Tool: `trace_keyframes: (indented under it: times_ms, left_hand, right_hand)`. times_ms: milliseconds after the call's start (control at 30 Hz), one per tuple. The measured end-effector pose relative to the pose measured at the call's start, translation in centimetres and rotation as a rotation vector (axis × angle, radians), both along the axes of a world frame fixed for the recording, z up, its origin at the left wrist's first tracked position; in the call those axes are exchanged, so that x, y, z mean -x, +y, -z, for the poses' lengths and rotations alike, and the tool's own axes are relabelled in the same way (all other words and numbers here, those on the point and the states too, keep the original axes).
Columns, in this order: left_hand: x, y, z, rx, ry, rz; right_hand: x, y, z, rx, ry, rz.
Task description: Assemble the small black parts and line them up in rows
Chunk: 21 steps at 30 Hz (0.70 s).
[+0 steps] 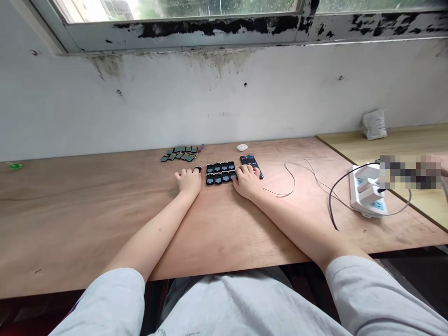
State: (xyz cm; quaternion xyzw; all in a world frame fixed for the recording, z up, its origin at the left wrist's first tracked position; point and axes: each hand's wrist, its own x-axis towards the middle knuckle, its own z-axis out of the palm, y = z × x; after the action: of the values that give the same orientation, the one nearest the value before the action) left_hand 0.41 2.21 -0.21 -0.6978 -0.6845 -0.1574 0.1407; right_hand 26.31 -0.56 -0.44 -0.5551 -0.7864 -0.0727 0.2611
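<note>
Two rows of small black rectangular pieces with grey-blue patches (pixel 218 178) lie side by side on the wooden table. Left of them, my left hand (pixel 189 182) rests with curled fingers, thumb and forefinger against a single small black piece (pixel 198 168). My right hand (pixel 248 183) lies palm down at the right end of the rows, fingers apart, its thumb side touching the last pieces. Under and beyond its fingertips is a phone (pixel 249 161) showing a timer. Behind my left hand, several green-grey flat pieces (pixel 180 152) lie in a loose cluster.
A white earbud case (pixel 242 147) sits near the wall. To the right, a white power strip (pixel 367 191) holds plugs, with a black cable (pixel 331 205) and a thin white cable (pixel 294 182) trailing. A white packet (pixel 374 124) stands on the adjoining table; another person's hand is blurred at the right edge.
</note>
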Motion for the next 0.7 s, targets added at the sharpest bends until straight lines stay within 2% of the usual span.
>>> trace_keyframes:
  times_ms: [167,367,700]
  left_hand:
    - [-0.57,1.06,0.32,0.033,-0.031,0.037]
    - [-0.08,1.08,0.34,0.1,-0.121,0.16]
    - [0.05,0.83,-0.15,0.158,-0.187,0.339]
  right_hand:
    - [0.09,-0.36,-0.06,-0.012,-0.06,0.011]
    - [0.17,-0.77,-0.37,-0.086,-0.101,0.047]
    - [0.34,-0.88,0.04,-0.083,-0.146,0.053]
